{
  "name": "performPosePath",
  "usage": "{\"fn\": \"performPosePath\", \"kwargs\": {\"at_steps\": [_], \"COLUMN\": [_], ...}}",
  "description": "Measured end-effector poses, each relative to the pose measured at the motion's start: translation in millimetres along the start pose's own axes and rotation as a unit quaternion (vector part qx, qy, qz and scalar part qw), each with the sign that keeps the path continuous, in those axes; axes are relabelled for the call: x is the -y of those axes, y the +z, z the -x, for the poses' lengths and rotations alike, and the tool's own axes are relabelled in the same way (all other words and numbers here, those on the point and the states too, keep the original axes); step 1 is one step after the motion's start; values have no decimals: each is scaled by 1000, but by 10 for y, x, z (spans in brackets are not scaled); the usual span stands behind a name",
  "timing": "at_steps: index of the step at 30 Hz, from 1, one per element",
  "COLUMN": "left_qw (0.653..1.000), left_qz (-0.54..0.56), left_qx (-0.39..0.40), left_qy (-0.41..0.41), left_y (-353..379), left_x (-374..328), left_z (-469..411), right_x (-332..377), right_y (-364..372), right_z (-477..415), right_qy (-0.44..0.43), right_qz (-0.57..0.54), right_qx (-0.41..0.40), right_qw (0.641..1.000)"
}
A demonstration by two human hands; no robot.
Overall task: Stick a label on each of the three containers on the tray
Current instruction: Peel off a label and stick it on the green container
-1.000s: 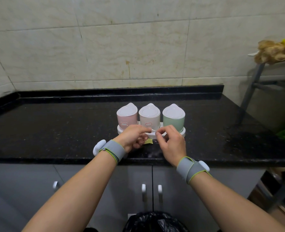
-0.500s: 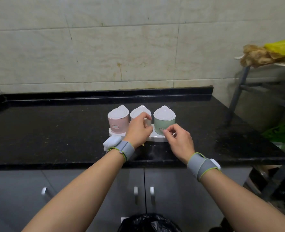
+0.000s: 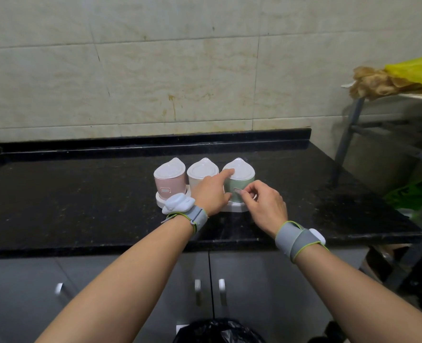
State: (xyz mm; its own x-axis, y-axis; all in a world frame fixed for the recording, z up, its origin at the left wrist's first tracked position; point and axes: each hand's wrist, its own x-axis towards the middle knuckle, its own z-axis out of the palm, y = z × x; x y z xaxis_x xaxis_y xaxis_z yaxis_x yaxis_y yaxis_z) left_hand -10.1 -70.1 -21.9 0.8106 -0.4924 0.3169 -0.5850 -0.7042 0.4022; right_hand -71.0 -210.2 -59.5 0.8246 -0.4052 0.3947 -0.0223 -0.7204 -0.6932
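Noted at centre of the black stone counter [image 3: 86, 194]: 1 white plastic tray [image 3: 161, 202] carrying 3 lidded plastic containers in a row, all upright.

Pale green round container with white teardrop lid [image 3: 239, 184]: directly ahead of the right hand [image 3: 262, 206], touching its fingertips. Right hand pinched, thumb and forefinger closed against the small oblong label window [image 3: 237, 191] on the near face of the green container; whether a label sits under the fingertips cannot be told, too small. Long axis of that window horizontal, running left to right across the fingertips.

Left hand [image 3: 211, 194]: forefinger extended and resting on the green container's lid, remaining fingers loosely curled, clamped on nothing. Cream round container [image 3: 201, 174] directly behind the left hand, front face hidden by it. Pink round container [image 3: 169, 183] just left of the left hand, its own oblong window facing the viewer.

Judged: right hand nearer the sticking point, left hand steadying from above. Next press likely straight forward into the near face, label kept level.
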Motion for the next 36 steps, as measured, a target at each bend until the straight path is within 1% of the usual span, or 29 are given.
{"fn": "performPosePath", "kwargs": {"at_steps": [7, 13, 17, 20, 22, 25, 28, 32, 36], "left_qw": [1000, 999, 999, 999, 999, 999, 999, 999, 998], "left_qz": [8, 2, -2, 9, 14, 22, 26, 24, 4], "left_qx": [-25, -33, -38, -33, -30, -29, -33, -43, -59], "left_qy": [3, 8, 10, 8, 6, 3, -1, -5, -16], "left_y": [52, 53, 63, 64, 70, 85, 95, 119, 148], "left_x": [20, 37, 48, 56, 57, 52, 39, -1, -54], "left_z": [-51, -87, -102, -109, -111, -115, -112, -104, -97], "right_x": [52, 40, 11, -32, -97, -197, -230, -228, -233], "right_y": [-14, -17, -17, -34, -61, -101, -96, -79, -85], "right_z": [-4, -7, -5, -9, -8, 3, 33, 72, 76], "right_qy": [-11, -2, 13, 43, 47, 35, 17, -3, 2], "right_qz": [18, 27, 13, -26, -13, 60, 102, 136, 135], "right_qx": [-3, -5, -28, -65, -71, -33, 9, 30, 33], "right_qw": [1000, 1000, 999, 997, 996, 997, 995, 990, 990]}}
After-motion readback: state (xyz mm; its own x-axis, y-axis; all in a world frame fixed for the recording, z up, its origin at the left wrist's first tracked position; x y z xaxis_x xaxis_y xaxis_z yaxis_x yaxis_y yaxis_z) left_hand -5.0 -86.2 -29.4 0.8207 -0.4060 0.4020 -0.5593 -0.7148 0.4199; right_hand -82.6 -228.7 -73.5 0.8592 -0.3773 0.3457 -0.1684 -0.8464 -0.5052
